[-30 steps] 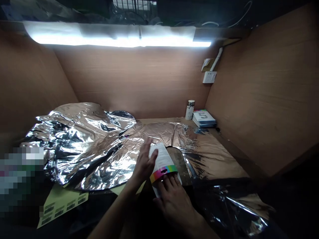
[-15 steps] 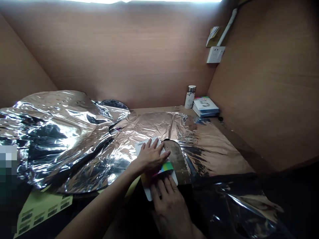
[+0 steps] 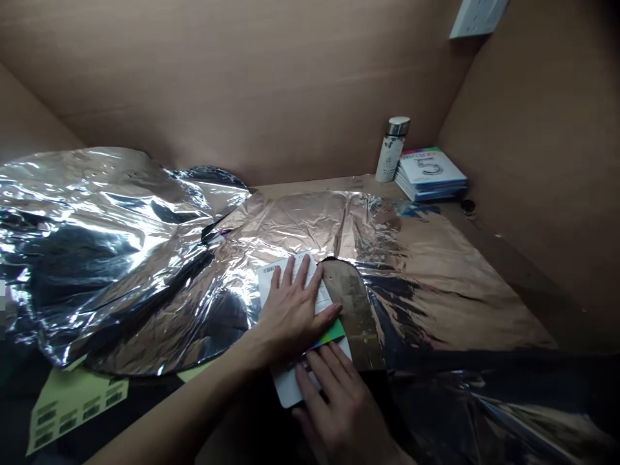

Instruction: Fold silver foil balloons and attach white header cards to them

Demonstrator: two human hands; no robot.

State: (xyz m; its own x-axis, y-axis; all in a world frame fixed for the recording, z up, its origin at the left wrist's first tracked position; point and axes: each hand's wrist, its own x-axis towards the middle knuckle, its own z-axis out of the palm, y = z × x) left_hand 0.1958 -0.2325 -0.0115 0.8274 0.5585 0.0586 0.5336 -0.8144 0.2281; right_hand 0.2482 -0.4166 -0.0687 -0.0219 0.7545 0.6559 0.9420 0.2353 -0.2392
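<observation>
Head view: a white packaging card (image 3: 289, 387) is seen lying flat across the foil-covered desk (image 3: 310, 185), its upper end printed with small text and a barcode, and a strip of a coloured band (image 3: 334, 333) showing between the two hands. The left hand (image 3: 293, 313) is spread wide and pressed palm-down on the card, with the fingers apart and the thumb stretched toward the band. The right hand (image 3: 341, 413) is placed on the card's lower part, with the fingers slightly curled over it; whether the card is actually gripped by it cannot be told, since the thumb is hidden.

An arched brown patch (image 3: 356, 316) is seen just beside the card on its right, touching its edge. A crumpled copper-toned foil sheet (image 3: 295, 226) is spread beyond the card, and a large heap of silver foil (image 3: 97, 258) is piled to its left. A pale green printed sheet (image 3: 72, 407) is partly tucked under the foil, below and left of the card. A dark glossy plastic sheet (image 3: 484, 407) lies to the card's lower right. Well beyond the card, a white bottle with a metal cap (image 3: 390, 152) stands upright beside a stack of booklets (image 3: 430, 174).
</observation>
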